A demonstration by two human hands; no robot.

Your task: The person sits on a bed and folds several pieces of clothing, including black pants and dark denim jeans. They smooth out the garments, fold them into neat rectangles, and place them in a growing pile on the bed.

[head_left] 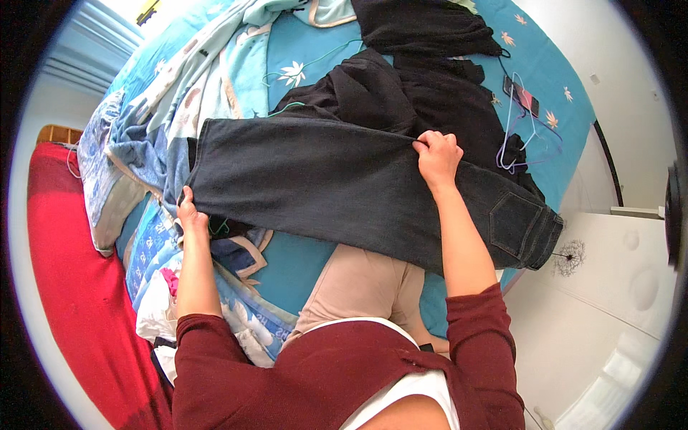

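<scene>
A pair of dark jeans [315, 183] is stretched sideways across my lap and the bed, folded lengthwise, with the leg ends at the left and the waistband and back pocket at the right. My left hand [191, 215] grips the hem end, its thumb on top. Farther right, my right hand [438, 156] pinches the upper edge near the thigh part. Behind the jeans lies a heap of black clothes [373, 93], partly covered by them. The fingers beneath the cloth are hidden.
A blue bedsheet [552, 64] with leaf prints lies under everything. Hangers [517, 132] and a phone [525, 99] rest at the right. A patterned blanket [236, 64] is bunched at the left, near a red cover [68, 251]. A white cabinet [595, 279] stands right of the bed.
</scene>
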